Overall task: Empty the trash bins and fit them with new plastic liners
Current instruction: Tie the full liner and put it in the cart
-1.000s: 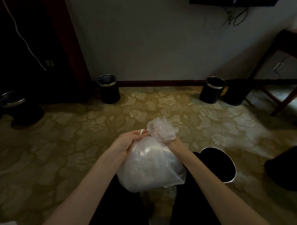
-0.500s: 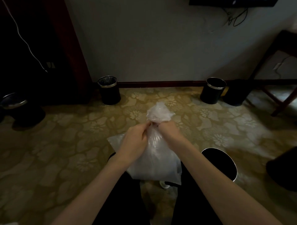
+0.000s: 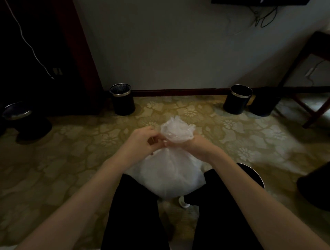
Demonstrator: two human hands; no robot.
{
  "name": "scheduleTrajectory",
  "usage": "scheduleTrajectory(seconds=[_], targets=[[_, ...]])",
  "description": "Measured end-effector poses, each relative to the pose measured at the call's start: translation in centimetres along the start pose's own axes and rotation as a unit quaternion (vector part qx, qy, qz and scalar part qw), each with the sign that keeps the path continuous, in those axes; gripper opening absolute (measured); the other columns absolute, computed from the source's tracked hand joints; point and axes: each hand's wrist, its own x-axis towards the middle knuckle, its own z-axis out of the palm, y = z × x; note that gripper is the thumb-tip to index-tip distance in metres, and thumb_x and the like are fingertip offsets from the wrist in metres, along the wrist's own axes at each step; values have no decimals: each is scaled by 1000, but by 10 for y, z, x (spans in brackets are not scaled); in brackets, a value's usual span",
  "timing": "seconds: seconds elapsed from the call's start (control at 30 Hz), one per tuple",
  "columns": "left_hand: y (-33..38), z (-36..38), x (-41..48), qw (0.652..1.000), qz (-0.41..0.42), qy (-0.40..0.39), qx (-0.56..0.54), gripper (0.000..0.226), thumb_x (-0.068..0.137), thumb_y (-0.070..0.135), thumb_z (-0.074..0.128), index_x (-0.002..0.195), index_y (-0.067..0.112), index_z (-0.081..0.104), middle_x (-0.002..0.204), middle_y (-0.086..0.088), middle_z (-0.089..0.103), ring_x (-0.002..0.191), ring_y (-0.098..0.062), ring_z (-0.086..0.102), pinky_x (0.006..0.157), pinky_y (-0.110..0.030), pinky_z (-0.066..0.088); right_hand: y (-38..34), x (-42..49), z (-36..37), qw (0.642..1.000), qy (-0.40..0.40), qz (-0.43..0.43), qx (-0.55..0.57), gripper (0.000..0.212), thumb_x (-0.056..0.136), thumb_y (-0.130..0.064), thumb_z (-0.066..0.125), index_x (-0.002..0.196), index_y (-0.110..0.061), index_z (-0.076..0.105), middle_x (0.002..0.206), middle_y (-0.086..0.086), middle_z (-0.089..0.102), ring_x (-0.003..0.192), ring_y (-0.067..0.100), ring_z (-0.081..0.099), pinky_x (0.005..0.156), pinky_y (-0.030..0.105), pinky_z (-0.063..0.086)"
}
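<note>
Your left hand [image 3: 142,141] is pinching the gathered neck of the clear trash bag [image 3: 169,176], and your right hand [image 3: 193,145] is gripping it under the ruffled top. The bag is hanging between your legs, beside the black bin [image 3: 258,175].

You're in what looks like a hotel room. Floral gold carpet [image 3: 80,160] runs to a plain wall [image 3: 169,53] with a dark skirting board [image 3: 178,92]. Matching chrome-rimmed black bins line it, the far left bin [image 3: 122,101] and the far right bin [image 3: 237,101]. Cables [image 3: 264,17] dangle from a wall-mounted screen [image 3: 259,1].
</note>
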Motion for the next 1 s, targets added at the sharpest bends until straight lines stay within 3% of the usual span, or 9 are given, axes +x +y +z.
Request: scheduleTrajectory(seconds=[0.1, 0.17, 0.3, 0.37, 0.53, 0.63, 0.73, 0.83, 1.0], targets=[[0, -3, 0, 999, 33, 14, 27, 12, 85, 29, 74, 85, 18, 71, 90, 7, 57, 70, -5, 59, 58, -17, 50, -1, 1, -3, 996, -52, 20, 70, 30, 85, 1, 71, 115, -5, 67, 112, 10, 70, 109, 26, 66, 96, 34, 53], [3, -2, -2, 999, 39, 33, 12, 15, 85, 25, 74, 79, 14, 66, 84, 5, 59, 66, -5, 55, 58, -15, 43, -3, 1, -4, 991, -73, 29, 108, 19, 85, -2, 72, 101, -12, 70, 99, 4, 70, 98, 21, 67, 86, 30, 55], [15, -3, -6, 964, -62, 2, -258, 15, 86, 10, 69, 74, 7, 62, 60, 1, 55, 48, -3, 46, 45, -14, 36, -1, 0, -5, 978, -115, 50, 166, 20, 84, -11, 74, 102, -9, 67, 99, 7, 66, 96, 22, 64, 85, 32, 54], [19, -4, -6, 950, -73, -24, -302, 15, 82, 13, 65, 68, 11, 60, 54, 3, 51, 42, -2, 40, 41, -11, 31, 4, -3, -4, 971, -115, 77, 197, 25, 81, -14, 77, 102, -7, 65, 100, 9, 64, 97, 24, 61, 84, 31, 53], [21, -4, -1, 966, -103, -134, -196, 24, 87, 19, 62, 65, 10, 59, 58, -5, 46, 50, -19, 38, 44, -23, 29, 10, -6, -2, 956, -92, 142, 239, 11, 88, -12, 69, 94, -10, 78, 92, 8, 74, 84, 18, 72, 71, 27, 57], [19, -7, 6, 948, -144, -230, -168, 24, 90, 23, 63, 72, 8, 66, 58, 1, 56, 50, -15, 48, 45, -23, 37, 3, 0, 0, 968, -55, 149, 196, 14, 87, -5, 63, 83, -8, 76, 81, 9, 71, 73, 15, 69, 68, 25, 58], [20, -12, 19, 918, -183, -293, -196, 24, 94, 19, 63, 74, 7, 69, 62, -3, 61, 48, -10, 52, 45, -19, 42, -6, 5, 3, 983, 0, 135, 121, 29, 90, 2, 53, 73, -6, 75, 79, 15, 71, 77, 25, 68, 74, 30, 57], [23, -7, 27, 880, -285, -261, -276, 25, 94, 16, 62, 71, 6, 67, 58, -1, 58, 44, -7, 49, 40, -16, 39, -11, 7, 13, 989, 90, 92, 77, 43, 90, -2, 52, 54, -19, 70, 57, 2, 62, 57, 15, 57, 54, 22, 47], [25, 7, 29, 735, -424, -127, -513, 24, 99, 7, 49, 80, 1, 62, 59, -6, 66, 47, -9, 65, 42, -17, 52, -1, 4, 24, 953, 253, -4, 164, 29, 96, -6, 48, 70, -15, 54, 50, -7, 53, 43, 6, 50, 41, 19, 39]])
